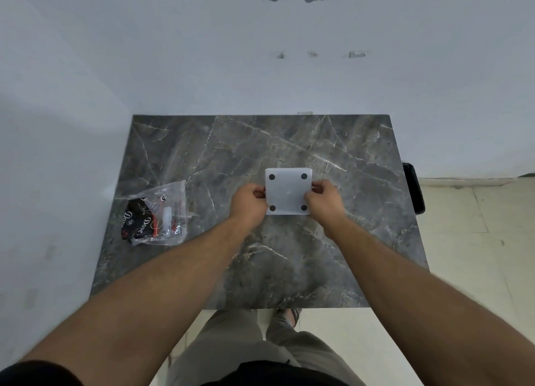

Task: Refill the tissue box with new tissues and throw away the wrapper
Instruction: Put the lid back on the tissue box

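A dark marble table stands against a white wall, and near its middle the white tissue box sits upside down, four dark feet facing up. Its base panel could pop loose or go on crooked if one side gets more pressure than the other. The empty printed wrapper lies well apart at the table's left, not yet thrown away. The left hand and right hand each pinch an opposite side edge, fingers curled tight.
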